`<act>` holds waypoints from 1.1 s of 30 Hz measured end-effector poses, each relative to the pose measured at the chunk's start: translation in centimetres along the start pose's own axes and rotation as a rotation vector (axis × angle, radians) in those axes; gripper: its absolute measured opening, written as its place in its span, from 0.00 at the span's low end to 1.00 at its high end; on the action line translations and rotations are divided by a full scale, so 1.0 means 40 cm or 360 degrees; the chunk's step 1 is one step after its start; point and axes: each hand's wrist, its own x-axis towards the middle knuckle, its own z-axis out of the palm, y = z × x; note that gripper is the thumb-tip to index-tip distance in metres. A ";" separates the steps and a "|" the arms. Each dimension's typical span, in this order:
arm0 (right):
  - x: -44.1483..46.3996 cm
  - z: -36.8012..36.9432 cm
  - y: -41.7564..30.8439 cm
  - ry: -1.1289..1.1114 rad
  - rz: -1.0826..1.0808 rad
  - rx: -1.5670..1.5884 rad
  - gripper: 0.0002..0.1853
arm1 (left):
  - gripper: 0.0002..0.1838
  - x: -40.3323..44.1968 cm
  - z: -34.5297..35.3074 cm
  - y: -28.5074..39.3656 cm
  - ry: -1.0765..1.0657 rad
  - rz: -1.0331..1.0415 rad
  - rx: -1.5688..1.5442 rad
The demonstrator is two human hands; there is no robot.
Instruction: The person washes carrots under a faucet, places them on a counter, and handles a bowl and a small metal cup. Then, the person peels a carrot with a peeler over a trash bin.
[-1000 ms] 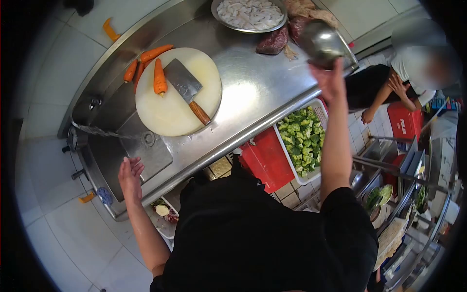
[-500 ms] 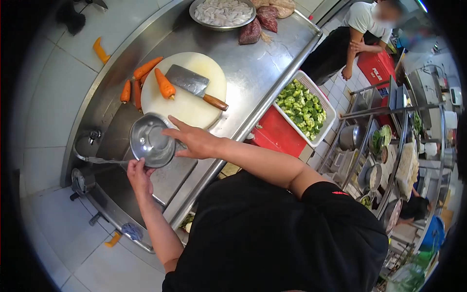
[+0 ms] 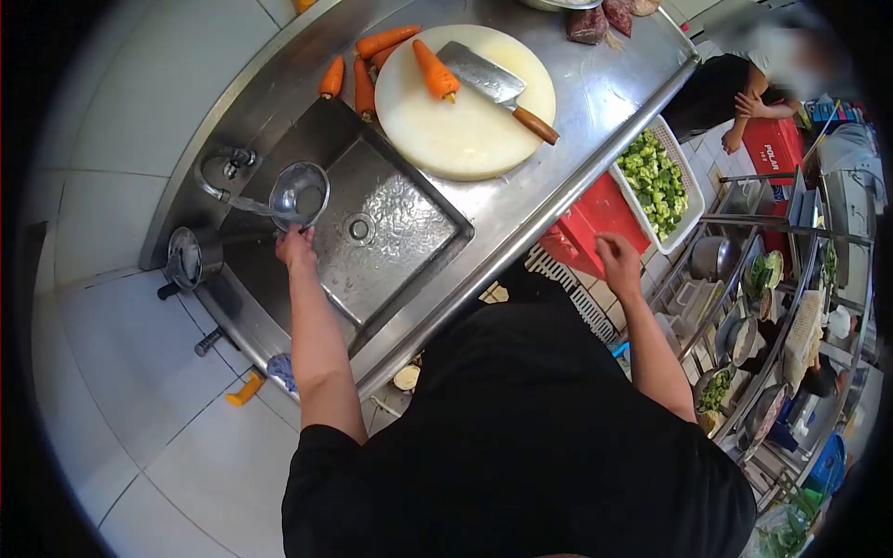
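Observation:
My left hand (image 3: 296, 249) grips the near rim of a metal bowl (image 3: 313, 206), tilted over the sink (image 3: 400, 205). Water from the faucet (image 3: 212, 186) runs toward the bowl. My right hand (image 3: 620, 264) hangs away from the counter, beside a red container (image 3: 591, 228), its fingers loosely curled and nothing visible in them. On the round white cutting board (image 3: 446, 153) lie a cleaver (image 3: 491, 79) with a wooden handle and one carrot (image 3: 432, 71). Several more carrots (image 3: 387, 40) lie beside the board.
A white basket of chopped green vegetables (image 3: 654, 177) sits by the red container. A metal pot (image 3: 193, 258) stands at the sink's left end. Bagged food (image 3: 588, 25) lies at the counter's far end. A person (image 3: 744, 93) and metal shelving (image 3: 753, 223) are on the right.
The bowl has gone from between both hands to my left hand alone, nearer the faucet. My right hand has let go and moved back to the right. The camera view has shifted.

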 end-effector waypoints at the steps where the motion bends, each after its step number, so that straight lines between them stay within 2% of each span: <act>1: -0.042 -0.033 0.071 0.0100 0.0159 -0.0014 0.10 | 0.17 0.006 -0.006 -0.006 0.0000 -0.0009 0.0007; 5: -0.250 -0.136 0.220 0.0529 0.0639 -0.0041 0.09 | 0.13 -0.007 -0.007 -0.003 -0.0041 -0.0046 -0.0149; 7: -0.380 -0.180 0.413 0.0632 0.0957 0.0228 0.09 | 0.12 -0.021 -0.004 0.002 -0.0106 -0.0041 -0.0157; 9: -0.502 -0.204 0.478 0.0719 0.1330 0.0296 0.08 | 0.10 -0.017 -0.012 0.013 -0.0018 -0.0047 -0.0159; 10: -0.564 -0.216 0.519 0.0746 0.1339 0.0308 0.08 | 0.10 -0.012 -0.020 0.017 -0.0047 -0.0047 -0.0149; 11: -0.626 -0.224 0.563 0.0672 0.1591 0.0614 0.08 | 0.10 -0.003 -0.029 0.020 -0.0078 -0.0039 -0.0180; 12: -0.659 -0.224 0.587 0.0585 0.1828 0.0931 0.07 | 0.10 0.001 -0.030 0.024 -0.0110 -0.0030 -0.0213; 13: -0.663 -0.212 0.552 0.0604 0.1831 0.0951 0.07 | 0.10 -0.006 -0.026 0.033 -0.0135 -0.0026 -0.0204; 15: -0.662 -0.174 0.467 0.0591 0.2101 0.0770 0.07 | 0.11 -0.024 -0.025 0.051 -0.0139 0.0032 -0.0205; 19: -0.644 -0.136 0.464 0.0424 0.2037 0.0743 0.07 | 0.13 -0.026 -0.026 0.068 -0.0147 0.0097 -0.0213; 21: -0.630 -0.122 0.481 0.0299 0.1883 0.0802 0.07 | 0.14 -0.028 -0.021 0.077 -0.0184 0.0105 -0.0215; 23: -0.606 -0.118 0.504 0.0318 0.1837 0.0821 0.06 | 0.15 -0.048 -0.014 0.092 -0.0103 0.0121 -0.0194; 27: -0.575 -0.130 0.535 0.0365 0.1731 0.0853 0.06 | 0.14 -0.081 -0.005 0.111 -0.0235 0.0163 -0.0252; 33: -0.605 -0.130 0.575 0.0438 0.1627 0.0978 0.08 | 0.14 -0.092 -0.004 0.125 -0.0200 0.0203 -0.0267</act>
